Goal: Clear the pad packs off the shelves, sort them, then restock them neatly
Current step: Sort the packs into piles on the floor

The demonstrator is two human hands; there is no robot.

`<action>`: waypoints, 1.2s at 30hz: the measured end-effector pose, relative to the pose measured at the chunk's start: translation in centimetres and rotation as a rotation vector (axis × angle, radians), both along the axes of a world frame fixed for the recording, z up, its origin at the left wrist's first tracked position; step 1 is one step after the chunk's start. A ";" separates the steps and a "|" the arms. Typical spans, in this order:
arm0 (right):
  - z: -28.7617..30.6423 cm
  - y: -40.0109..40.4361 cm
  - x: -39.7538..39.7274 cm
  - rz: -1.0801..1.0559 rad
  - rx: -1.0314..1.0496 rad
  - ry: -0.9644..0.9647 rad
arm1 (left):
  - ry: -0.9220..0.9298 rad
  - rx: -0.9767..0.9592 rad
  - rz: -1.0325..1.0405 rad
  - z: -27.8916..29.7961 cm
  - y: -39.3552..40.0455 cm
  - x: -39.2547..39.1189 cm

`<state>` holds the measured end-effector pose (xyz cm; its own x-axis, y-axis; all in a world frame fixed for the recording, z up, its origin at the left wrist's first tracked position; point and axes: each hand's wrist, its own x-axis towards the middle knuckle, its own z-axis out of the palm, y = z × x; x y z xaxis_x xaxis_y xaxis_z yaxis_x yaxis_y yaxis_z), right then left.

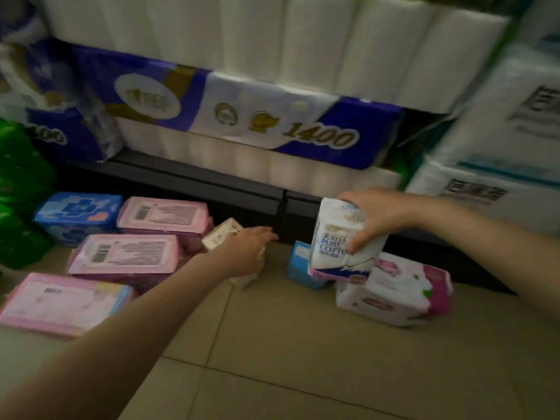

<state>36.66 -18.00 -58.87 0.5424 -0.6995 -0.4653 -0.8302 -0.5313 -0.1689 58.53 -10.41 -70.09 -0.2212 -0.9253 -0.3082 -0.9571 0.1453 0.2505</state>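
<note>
My right hand [374,221] grips a white "Pure Cotton" pad pack [336,237] from above, held upright over a white-and-pink pack [403,291] on the floor. A small light-blue pack [301,268] stands just left of it. My left hand [247,251] reaches forward onto a small white pack [222,234] leaning by the shelf base; its fingers rest on it, and whether they grip it is unclear. Left of that lie three pink packs [165,216] [125,254] [60,303] and a blue pack [77,215].
A dark shelf base [242,192] runs across, carrying large blue-and-white tissue roll packs [242,116]. Green packs [18,192] are stacked at the left, white boxed packs [500,131] at the right. Beige floor tiles [303,359] fill the foreground.
</note>
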 end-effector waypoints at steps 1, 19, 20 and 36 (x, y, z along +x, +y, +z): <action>0.3 -0.1 -1.8 -0.020 -0.020 0.010 | 0.067 0.005 0.022 0.0 -0.5 -1.4; -7.2 0.8 -26.4 -0.273 -0.030 0.164 | -0.413 -0.058 -0.406 -1.4 -5.1 -23.8; -8.7 1.1 -26.5 -0.249 -0.062 0.150 | -0.445 -0.072 -0.410 -1.6 -5.2 -23.9; -2.3 0.9 -26.2 -0.155 -0.755 -0.363 | -0.277 -0.291 -0.530 7.8 -7.1 -23.9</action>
